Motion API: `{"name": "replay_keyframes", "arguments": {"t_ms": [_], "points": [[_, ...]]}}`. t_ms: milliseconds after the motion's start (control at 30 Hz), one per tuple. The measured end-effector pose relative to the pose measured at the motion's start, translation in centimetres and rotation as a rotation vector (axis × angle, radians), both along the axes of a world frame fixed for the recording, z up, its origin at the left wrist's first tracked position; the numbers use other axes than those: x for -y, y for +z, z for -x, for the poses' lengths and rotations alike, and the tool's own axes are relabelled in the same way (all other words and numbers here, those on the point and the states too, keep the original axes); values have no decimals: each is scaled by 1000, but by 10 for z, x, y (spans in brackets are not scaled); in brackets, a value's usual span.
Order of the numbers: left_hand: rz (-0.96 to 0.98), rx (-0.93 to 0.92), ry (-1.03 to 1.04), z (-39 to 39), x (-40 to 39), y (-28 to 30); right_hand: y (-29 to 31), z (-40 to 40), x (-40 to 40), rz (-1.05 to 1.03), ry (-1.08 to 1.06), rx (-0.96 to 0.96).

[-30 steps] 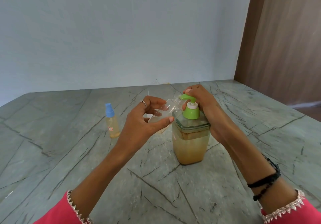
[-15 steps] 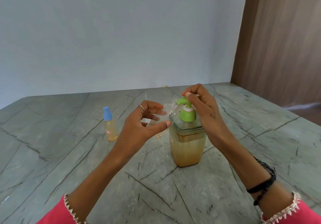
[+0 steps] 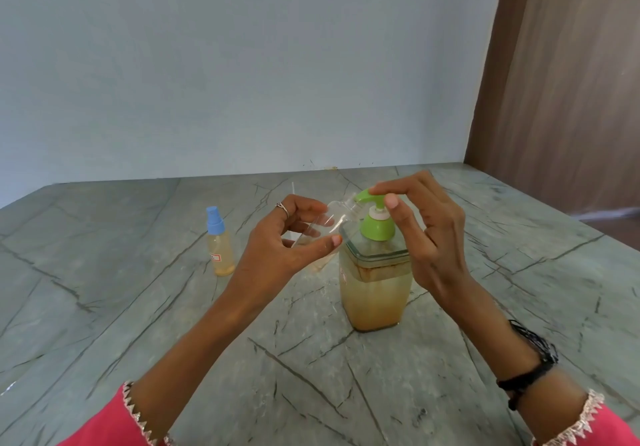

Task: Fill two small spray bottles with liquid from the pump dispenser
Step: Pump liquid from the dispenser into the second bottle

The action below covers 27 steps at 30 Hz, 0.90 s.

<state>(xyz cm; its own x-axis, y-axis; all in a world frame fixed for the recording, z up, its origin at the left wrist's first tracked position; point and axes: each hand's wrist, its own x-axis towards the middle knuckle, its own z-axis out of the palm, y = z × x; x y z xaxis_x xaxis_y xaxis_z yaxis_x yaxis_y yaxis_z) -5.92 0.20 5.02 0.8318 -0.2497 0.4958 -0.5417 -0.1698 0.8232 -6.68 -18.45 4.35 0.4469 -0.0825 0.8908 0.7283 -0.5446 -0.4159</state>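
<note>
Holding a clear, uncapped spray bottle [image 3: 332,218] tilted with its mouth at the spout of the green pump head [image 3: 372,199], the left hand [image 3: 291,244] has its grip clamped round the bottle between thumb and fingers. The right hand [image 3: 427,234] rests fingertips on the pump head, grip apart, above the dispenser [image 3: 375,286] standing mid-counter [image 3: 104,307]. At nine o'clock from the dispenser, well apart, stands a blue-capped bottle [image 3: 219,244] holding amber liquid.
</note>
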Motion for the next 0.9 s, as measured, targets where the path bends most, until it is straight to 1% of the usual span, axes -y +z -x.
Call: {"name": "replay_keyframes", "arguments": {"t_ms": [167,333,433,533,633,733,800,900], "points": [[-12,-2,10,-2,1,-1,-1,-7,-3,17,-76,34],[-25,-2,14,-2,0,-2,-1,-6,-3,0,-79,28],[-28,-3,19,-1,1,-2,-2,-6,-2,38,-91,31],[-27,4,16,0,1,0,-5,-6,5,113,-71,-12],[-27,-4,24,0,2,1,-9,-3,8,140,31,-103],[-24,0,28,1,2,2,-12,-1,8,64,148,-173],[-21,0,26,2,2,2,-14,-2,9,9,204,-192],[-21,-5,24,2,3,3,-13,-4,8,-4,259,-184]]}}
